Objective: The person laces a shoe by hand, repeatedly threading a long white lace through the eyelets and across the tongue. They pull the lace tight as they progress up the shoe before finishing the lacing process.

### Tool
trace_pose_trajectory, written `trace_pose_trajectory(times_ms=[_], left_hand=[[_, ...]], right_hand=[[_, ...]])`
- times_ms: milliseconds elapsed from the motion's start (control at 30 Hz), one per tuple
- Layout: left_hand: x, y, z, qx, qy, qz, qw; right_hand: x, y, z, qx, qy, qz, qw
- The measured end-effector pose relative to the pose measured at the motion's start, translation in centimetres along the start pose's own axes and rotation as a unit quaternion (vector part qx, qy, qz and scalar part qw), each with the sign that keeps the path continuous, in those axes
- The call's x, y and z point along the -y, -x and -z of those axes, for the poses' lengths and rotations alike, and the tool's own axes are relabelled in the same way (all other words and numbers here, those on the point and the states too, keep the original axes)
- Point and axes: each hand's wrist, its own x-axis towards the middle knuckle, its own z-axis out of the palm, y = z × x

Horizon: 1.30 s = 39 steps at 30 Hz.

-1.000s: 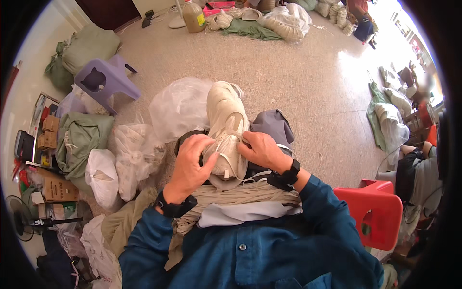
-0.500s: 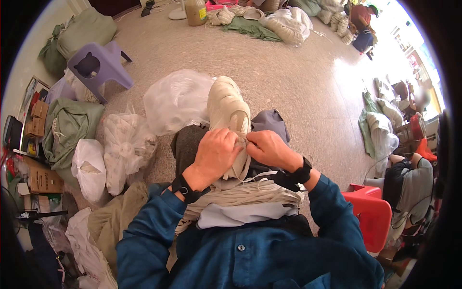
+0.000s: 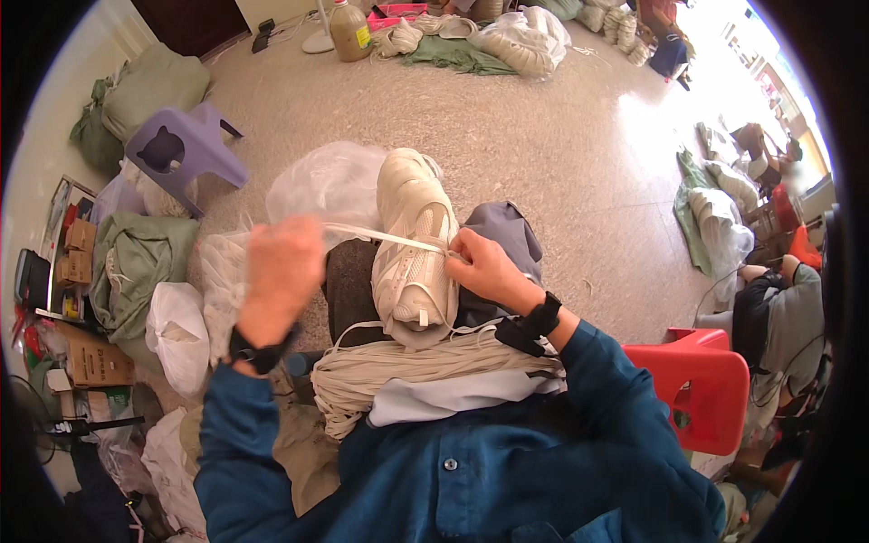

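Note:
A cream sneaker (image 3: pixel 418 237) rests across my lap, its toe pointing away from me and its heel near. From its eyelet area a pale flat shoelace (image 3: pixel 376 234) runs taut to the left, up to my left hand (image 3: pixel 285 281). That hand is smeared by motion, but the lace ends in its grip. My right hand (image 3: pixel 493 270) pinches the right edge of the eyelet area, where the lace comes out; its fingertips are partly hidden. Between the shoe and my body lies a thick bundle of cream laces (image 3: pixel 398 373), with a light grey cloth (image 3: pixel 462 396) over it.
Left of me stand a purple stool (image 3: pixel 204 149), a white sack (image 3: pixel 176 326) and a green sack (image 3: pixel 140 262). Beyond the shoe sits a clear plastic bag (image 3: pixel 326 181). A red stool (image 3: pixel 715 398) is close on my right. Another person (image 3: pixel 769 335) sits at the far right.
My left hand has moved from the shoe out to the left, drawing the lace taut. The right hand stays at the shoe's right edge. The shoe now shows more of its heel.

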Motion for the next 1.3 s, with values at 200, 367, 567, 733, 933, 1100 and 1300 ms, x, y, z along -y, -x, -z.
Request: trace_pose_trajectory(times_ms=[200, 367, 567, 733, 933, 1100, 1300], left_hand=[[-1.8, 3.6, 0.7, -0.024, 0.111, 0.045, 0.993], [-8.2, 2.7, -0.2, -0.034, 0.4, -0.018, 0.916], [-13.6, 3.0, -3.0, 0.128, 0.632, -0.039, 0.763], [-11.4, 4.6, -1.3, 0.141, 0.552, -0.056, 0.82], [-9.7, 3.7, 0.5, 0.188, 0.637, 0.097, 0.742], [-12.3, 1.7, 0.1, 0.048, 0.516, -0.064, 0.853], [-11.6, 1.0, -0.7, 0.099, 0.515, -0.044, 0.85]], right_hand=[[0.3, 1.5, 0.1, -0.031, -0.116, -0.031, 0.992], [3.3, 4.4, 3.7, 0.072, -0.384, -0.108, 0.914], [4.8, 6.2, 8.6, 0.049, -0.625, 0.036, 0.778], [2.6, 6.3, 10.8, -0.079, -0.655, 0.025, 0.751], [-2.2, 7.0, 8.5, -0.032, -0.278, -0.106, 0.954], [4.4, 7.9, 5.8, -0.051, -0.269, -0.027, 0.961], [2.7, 6.9, 5.8, 0.144, -0.279, -0.037, 0.949]])
